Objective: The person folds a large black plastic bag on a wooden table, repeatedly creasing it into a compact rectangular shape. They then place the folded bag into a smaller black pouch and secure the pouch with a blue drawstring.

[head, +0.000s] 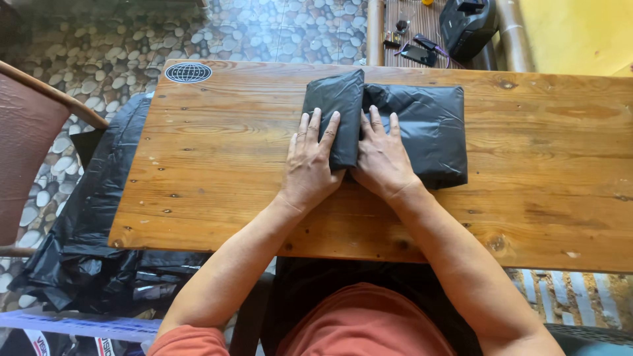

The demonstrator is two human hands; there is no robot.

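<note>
While both forearms reach up from the bottom of the frame, the left hand (310,165) and right hand (382,161) press flat, fingers outstretched and gripping nothing, on a folded black plastic bag (428,128) lying upper centre on the wooden surface (217,165).

Home patio, pebble floor (105,59), wood table (231,165)

One black plastic package (422,132) (partly folded), two hands, left (310,161) and right (382,161), one wooden table (541,171), one chair (26,145)
</note>
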